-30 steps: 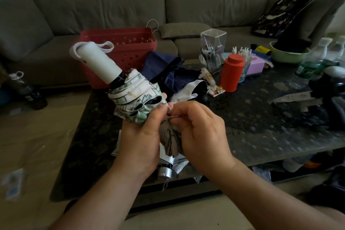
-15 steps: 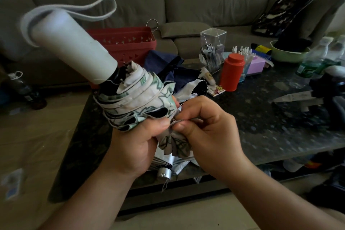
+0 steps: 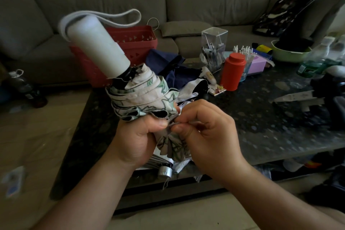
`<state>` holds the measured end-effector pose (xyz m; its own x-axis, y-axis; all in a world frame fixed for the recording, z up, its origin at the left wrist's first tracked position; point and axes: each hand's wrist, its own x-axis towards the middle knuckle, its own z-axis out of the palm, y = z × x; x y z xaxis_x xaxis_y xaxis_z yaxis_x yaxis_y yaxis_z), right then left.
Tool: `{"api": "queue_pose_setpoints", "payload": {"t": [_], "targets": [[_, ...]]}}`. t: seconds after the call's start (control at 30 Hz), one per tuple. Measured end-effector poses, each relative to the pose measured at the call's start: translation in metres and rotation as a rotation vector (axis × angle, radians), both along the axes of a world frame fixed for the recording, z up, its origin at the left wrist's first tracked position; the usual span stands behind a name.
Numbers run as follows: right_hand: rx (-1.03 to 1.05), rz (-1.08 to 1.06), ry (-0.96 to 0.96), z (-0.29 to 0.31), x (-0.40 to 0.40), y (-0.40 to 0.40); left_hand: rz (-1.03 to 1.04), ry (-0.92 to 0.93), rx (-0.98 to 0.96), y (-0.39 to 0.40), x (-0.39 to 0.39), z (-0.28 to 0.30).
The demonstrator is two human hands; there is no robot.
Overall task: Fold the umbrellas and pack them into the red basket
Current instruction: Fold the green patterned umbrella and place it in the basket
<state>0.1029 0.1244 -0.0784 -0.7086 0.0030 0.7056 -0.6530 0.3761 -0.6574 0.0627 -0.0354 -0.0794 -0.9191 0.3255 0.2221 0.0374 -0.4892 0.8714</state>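
- The left hand (image 3: 138,140) is wrapped around the bunched cloth of a folded umbrella (image 3: 145,97), fingers curled tight on it.
- The umbrella tilts up and to the left of the hands, its white handle (image 3: 97,46) and wrist loop (image 3: 119,17) highest.
- The right hand (image 3: 207,136) sits just beside the left, thumb and forefinger pinching a thin strap (image 3: 172,124) at the umbrella's cloth.
- Below both hands, a silver cap (image 3: 165,172) ends the umbrella.
- The red basket (image 3: 134,43) stands beyond the hands, behind the handle, on the dark table (image 3: 261,127).
- A dark blue umbrella (image 3: 171,69) lies loose beyond the right hand, beside the basket.
- An orange bottle (image 3: 232,71) stands farther right.
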Motion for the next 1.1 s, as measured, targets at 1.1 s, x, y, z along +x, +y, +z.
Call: {"api": "queue_pose_setpoints", "payload": {"t": [1.1], "targets": [[-0.420, -0.011, -0.420, 0.004, -0.003, -0.001, 0.418, 0.782, -0.737, 0.005, 0.009, -0.007]]}}
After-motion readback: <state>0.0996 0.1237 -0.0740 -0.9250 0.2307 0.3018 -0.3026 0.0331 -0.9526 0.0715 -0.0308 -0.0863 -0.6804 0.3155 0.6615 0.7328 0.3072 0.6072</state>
